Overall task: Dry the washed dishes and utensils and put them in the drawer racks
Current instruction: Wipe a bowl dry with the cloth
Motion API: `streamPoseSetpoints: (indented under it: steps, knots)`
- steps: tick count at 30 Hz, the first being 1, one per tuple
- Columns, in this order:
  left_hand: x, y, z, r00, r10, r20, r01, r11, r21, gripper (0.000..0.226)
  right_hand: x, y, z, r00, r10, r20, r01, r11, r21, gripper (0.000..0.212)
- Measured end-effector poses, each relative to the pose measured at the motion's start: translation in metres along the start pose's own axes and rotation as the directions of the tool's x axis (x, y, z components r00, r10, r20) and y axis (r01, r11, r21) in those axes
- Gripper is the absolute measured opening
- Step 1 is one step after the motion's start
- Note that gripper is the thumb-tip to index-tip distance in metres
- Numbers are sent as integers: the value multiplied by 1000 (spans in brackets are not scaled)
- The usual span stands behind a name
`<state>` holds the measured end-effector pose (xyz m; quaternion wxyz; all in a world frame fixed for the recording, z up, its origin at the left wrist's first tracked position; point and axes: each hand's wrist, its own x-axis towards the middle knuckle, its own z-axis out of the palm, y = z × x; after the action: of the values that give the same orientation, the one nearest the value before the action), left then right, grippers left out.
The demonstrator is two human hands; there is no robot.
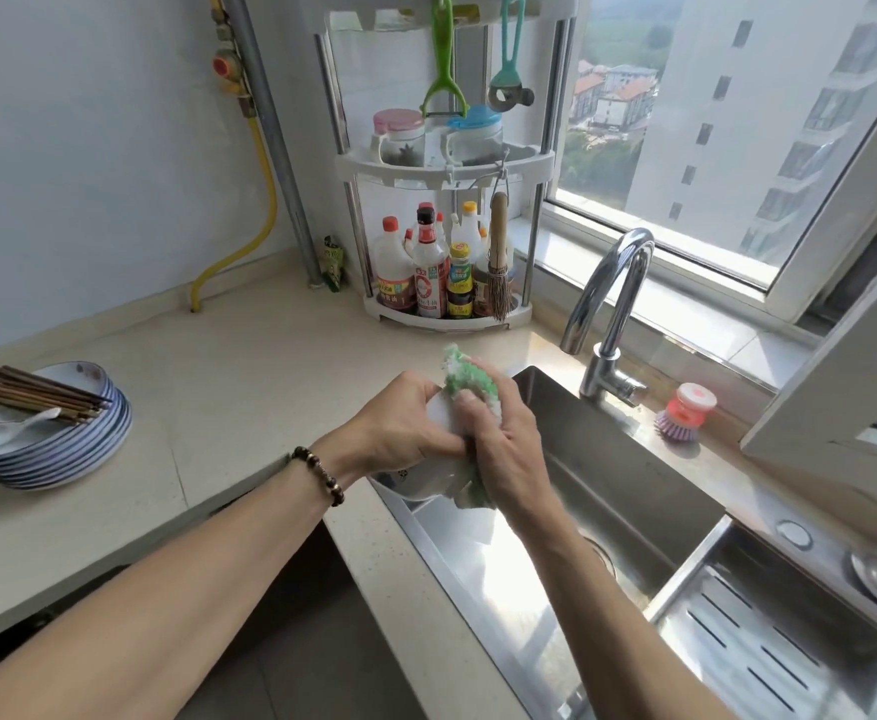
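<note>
Both hands work one white dish (428, 478) over the sink (634, 491); the left hand (405, 423) curls round its rim, the right hand (504, 444) pinches a green cloth (470, 381) against it; glazed, wet, likely slippery and breakable, best held by the rim.

Beige countertop (249, 387) carries plate stack (57, 454) at left, corner rack (452, 314) at back, dish brush (686, 413) beside the sink (634, 501).

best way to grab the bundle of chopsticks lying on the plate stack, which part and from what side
Probably from above, near the middle of the chopsticks. They lie nearly flat across the top of the plate stack, with a white spoon beside them. Fingers could close across the bundle from the two long sides, gathering all the sticks at once and keeping them balanced when lifted.
</note>
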<state>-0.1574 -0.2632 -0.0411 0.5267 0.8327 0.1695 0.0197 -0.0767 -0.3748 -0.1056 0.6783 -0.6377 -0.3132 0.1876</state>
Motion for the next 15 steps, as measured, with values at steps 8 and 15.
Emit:
streamPoseSetpoints:
  steps: [8,15]
  knots:
    - [-6,11,-10,991,123,58,-115,985,-131,34,17,-9,-22,922,348,169,-371,668,646,44]
    - [0,6,-39,954,-62,292,104,986,-130,53,23,-9,-24,940,341,14,-304,817,490,37]
